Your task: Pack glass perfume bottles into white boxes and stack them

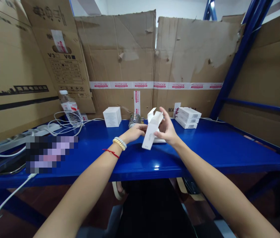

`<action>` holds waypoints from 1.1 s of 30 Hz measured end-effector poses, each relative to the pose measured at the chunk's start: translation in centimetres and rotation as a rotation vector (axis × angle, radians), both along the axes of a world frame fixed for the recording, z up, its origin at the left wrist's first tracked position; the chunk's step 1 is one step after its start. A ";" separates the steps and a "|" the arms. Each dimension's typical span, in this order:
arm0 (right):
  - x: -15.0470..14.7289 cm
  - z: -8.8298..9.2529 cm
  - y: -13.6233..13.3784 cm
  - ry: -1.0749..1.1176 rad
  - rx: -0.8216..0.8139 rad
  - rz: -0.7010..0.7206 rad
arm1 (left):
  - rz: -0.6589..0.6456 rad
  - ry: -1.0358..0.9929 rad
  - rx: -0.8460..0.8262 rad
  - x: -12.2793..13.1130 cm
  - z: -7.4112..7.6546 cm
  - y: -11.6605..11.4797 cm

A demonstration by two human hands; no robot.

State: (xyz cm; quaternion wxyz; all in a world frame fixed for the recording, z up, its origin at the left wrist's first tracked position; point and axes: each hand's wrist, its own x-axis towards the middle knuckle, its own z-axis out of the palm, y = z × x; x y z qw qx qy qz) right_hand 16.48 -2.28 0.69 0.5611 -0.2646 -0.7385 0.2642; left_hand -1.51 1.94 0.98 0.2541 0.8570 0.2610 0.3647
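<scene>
Above the middle of the blue table, a small white box (150,134) is held tilted, its end flaps standing open at the top. My right hand (169,129) grips it from the right, thumb on the near side and forefinger raised by the flaps. From the left, my left hand (136,131) closes on the box's edge, with its fingertips partly hidden behind it. A flat white thing (160,141) shows on the table under my right hand, mostly covered. Just behind my left hand is a clear plastic bottle (135,119), partly hidden.
Stacked white boxes (188,117) sit at the back right, and a row of white boxes (112,116) at the back left. A water bottle (70,107), tangled white cables (65,124), a power strip (25,135) and a phone (8,165) occupy the left. Cardboard panels (120,62) wall the back.
</scene>
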 end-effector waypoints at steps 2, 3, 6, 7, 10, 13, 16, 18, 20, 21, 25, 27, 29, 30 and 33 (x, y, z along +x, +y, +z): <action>0.4 0.2 0.2 0.063 0.054 -0.152 | -0.012 -0.162 -0.092 -0.4 0.8 -0.7; 0.5 0.3 0.1 0.091 0.078 -0.214 | -0.007 -0.242 -0.085 -0.6 1.1 -1.0; 0.5 0.2 -0.1 0.152 0.158 -0.316 | 0.014 -0.248 0.107 -0.7 1.3 -2.1; 0.4 0.1 -0.2 0.159 0.186 -0.330 | 0.028 -0.190 0.190 -0.5 1.1 -2.3; -0.1 -0.4 -0.2 0.138 0.267 -0.341 | 0.107 -0.074 0.395 0.0 0.6 -2.4; -0.2 -0.8 0.0 0.097 0.333 -0.318 | 0.158 -0.074 0.448 0.2 0.2 -2.1; 0.2 -0.9 0.3 0.045 0.348 -0.307 | 0.191 -0.073 0.302 -0.1 0.3 -1.5; 0.8 -0.9 0.6 0.028 0.332 -0.334 | 0.204 -0.130 0.137 -0.7 0.7 -1.1; 1.6 -0.8 0.8 -0.002 0.289 -0.390 | 0.195 -0.289 -0.010 -1.6 1.2 -0.4; 1.9 -0.8 0.9 -0.040 0.256 -0.420 | 0.188 -0.405 -0.066 -2.3 1.5 0.0; 2.1 -0.7 0.4 -0.443 0.181 -0.367 | 0.312 -0.856 -0.208 -5.7 2.2 2.0; 1.5 -0.7 0.0 -0.695 0.198 -0.274 | 0.482 -0.980 -0.217 -7.2 2.2 2.7; 0.6 -0.7 -0.3 -0.904 0.201 -0.225 | 0.613 -1.006 -0.244 -8.1 2.0 3.2; 0.4 -0.8 -0.3 -0.978 0.197 -0.226 | 0.656 -0.996 -0.262 -8.4 1.9 3.3; 0.6 -0.8 0.3 -1.078 0.160 -0.279 | 0.708 -0.942 -0.295 -8.8 1.4 3.6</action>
